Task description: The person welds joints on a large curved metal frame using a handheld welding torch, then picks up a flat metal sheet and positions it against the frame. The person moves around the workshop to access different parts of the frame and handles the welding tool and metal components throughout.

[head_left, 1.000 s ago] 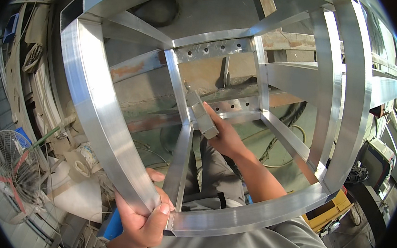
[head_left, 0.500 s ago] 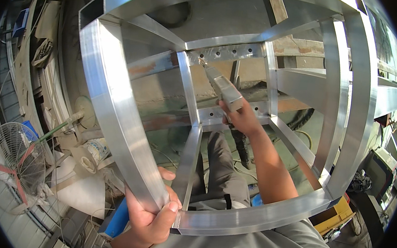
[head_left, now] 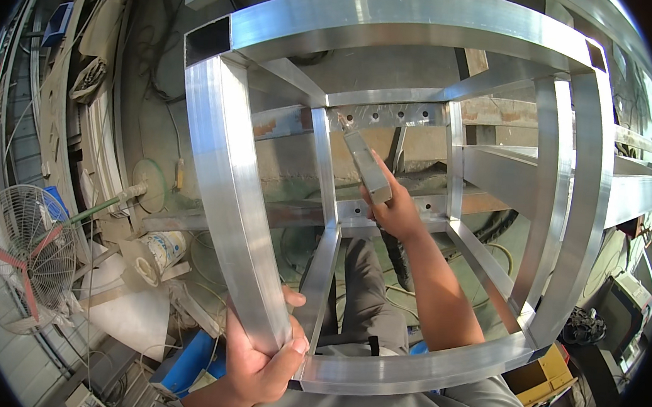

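A silver aluminium frame (head_left: 242, 188) of square tubes surrounds my forearms, its near bar across my waist. My left hand (head_left: 264, 361) is closed round the lower end of its left tube, by the near corner. Reaching inside the frame, my right hand (head_left: 395, 209) grips a boxy grey welding gun (head_left: 366, 163) with a narrow nozzle; its grip is mostly hidden by my fingers. The nozzle points at the left end of a far crosspiece (head_left: 388, 116) with several round holes; whether it touches cannot be made out. A black hose (head_left: 396, 260) hangs below my hand.
A caged fan (head_left: 25, 255) with red blades stands at the left, near a tipped white bucket (head_left: 160, 251). Blue bins (head_left: 184, 365) lie below it. A yellow box (head_left: 547, 378) and a dark-fronted machine (head_left: 627, 307) are at the right. Cables cross the floor.
The frame has shifted right in view, its far left corner slightly lower. Both hands keep their grips. The gun's nozzle stays by the crosspiece's left end; a small orange glow there has faded.
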A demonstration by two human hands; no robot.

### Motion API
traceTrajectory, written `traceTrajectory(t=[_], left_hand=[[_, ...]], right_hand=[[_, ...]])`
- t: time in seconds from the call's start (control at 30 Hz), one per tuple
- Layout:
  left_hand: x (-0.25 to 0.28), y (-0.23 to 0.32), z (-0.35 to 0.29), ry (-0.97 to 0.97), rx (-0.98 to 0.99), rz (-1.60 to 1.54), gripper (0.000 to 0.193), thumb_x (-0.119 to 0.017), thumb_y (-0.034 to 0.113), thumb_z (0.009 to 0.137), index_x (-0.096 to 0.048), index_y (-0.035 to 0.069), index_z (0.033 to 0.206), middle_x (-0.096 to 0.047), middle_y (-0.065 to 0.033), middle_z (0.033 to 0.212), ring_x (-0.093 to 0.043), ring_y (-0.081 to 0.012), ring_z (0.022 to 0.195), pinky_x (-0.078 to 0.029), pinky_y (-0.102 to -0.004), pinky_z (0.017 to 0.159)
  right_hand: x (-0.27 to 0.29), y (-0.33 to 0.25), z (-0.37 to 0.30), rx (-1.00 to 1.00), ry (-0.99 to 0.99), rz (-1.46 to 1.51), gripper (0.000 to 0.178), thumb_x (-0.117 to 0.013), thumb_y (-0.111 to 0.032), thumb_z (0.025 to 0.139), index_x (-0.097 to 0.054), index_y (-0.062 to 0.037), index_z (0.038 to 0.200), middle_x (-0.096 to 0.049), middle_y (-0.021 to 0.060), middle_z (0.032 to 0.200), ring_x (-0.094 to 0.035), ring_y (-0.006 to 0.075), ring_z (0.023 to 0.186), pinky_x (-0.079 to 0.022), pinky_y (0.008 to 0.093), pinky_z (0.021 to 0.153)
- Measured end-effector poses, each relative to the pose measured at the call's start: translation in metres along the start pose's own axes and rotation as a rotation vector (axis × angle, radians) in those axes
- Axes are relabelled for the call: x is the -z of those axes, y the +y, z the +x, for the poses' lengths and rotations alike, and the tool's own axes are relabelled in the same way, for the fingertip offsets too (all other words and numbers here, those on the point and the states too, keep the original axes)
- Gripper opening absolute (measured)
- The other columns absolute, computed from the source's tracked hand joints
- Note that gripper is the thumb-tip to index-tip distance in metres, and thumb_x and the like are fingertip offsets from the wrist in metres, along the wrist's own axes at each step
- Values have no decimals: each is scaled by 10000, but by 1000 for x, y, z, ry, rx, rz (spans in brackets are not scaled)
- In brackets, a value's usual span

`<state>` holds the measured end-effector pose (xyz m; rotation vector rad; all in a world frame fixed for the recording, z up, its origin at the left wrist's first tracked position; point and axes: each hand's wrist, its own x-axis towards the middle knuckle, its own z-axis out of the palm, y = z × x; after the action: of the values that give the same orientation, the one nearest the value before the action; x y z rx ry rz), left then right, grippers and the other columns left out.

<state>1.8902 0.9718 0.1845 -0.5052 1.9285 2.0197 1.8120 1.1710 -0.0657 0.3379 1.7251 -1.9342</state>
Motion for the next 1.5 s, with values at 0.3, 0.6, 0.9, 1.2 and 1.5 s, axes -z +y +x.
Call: traceTrajectory(t=[0.3,0.6,0.9,1.2,1.5], left_hand=[[2,-2,2,-60,-34,21,607,-569,6,852,-287,-52,1387,-501,-220,1237,-586,-151,688,-522,-287,618],[23,-10,4,-200,-31,-106,619,-528,138,989,-246,60,1534,-511,-130,1351,-612,-156,917,-553,-313,746],[165,-108,-15,-288,123,38,595,-487,353,1065,-262,119,1563,-528,-84,1323,-595,-164,983,-521,-302,781],[209,-161,-89,-873,334,544,706,-661,299,958,-327,29,1519,-580,-171,1334,-640,-204,1029,-537,-324,827],[79,-125,-257,-1948,-1070,778,1038,-834,255,713,-259,109,1565,-338,-163,1581,-259,-369,1483,-249,-428,1231]], right_hand=[[-12,33,-95,-19,188,-112,503,-734,-200,905,-530,-56,1342,-594,-20,786,-533,58,606,-456,255,526],[-6,54,-266,-188,337,-483,498,-741,-242,860,-571,-94,1305,-695,125,834,-696,173,779,-537,329,666],[-140,70,-457,-55,908,-502,634,-813,-277,788,-555,-70,1328,-706,171,932,-705,354,872,-548,379,784],[-276,-39,-628,795,1149,20,816,-738,-388,898,-352,46,1471,-547,28,736,-544,126,563,-488,291,508],[-387,-146,-769,1232,1067,-29,915,-590,-455,976,-66,12,1563,-519,71,690,-551,193,418,-527,339,472]])
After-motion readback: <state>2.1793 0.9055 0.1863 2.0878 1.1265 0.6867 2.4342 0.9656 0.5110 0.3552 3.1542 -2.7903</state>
